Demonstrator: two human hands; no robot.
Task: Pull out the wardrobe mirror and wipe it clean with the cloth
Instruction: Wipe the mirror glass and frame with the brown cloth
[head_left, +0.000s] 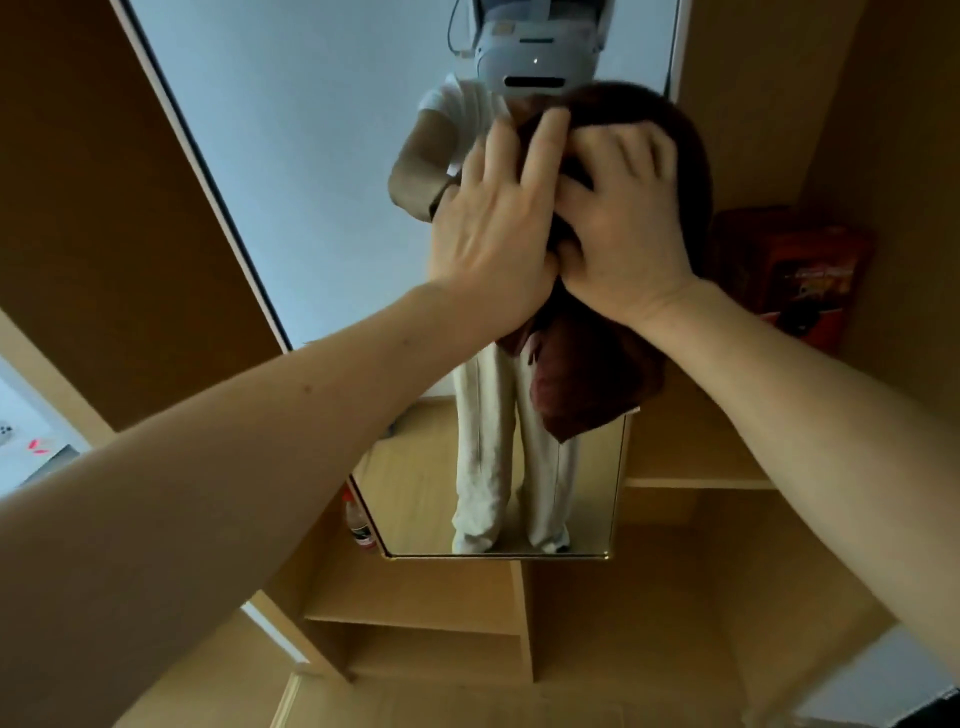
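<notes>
Mirror (311, 130) stands out in front of the wardrobe (415, 597), w/ a bottle (361, 519) by its lower left corner. Your left hand (498, 228) lies flat, fingers straight, on the dark red cloth (587, 384) against the glass. Your right hand (623, 234), just beside it, curls its fingers into the same cloth & grips it; red box (789, 275) sits far right.

The person wears a white headset (537, 57) with a cable (453, 31), a white short-sleeved top (457, 104) and cream trousers (483, 467).
</notes>
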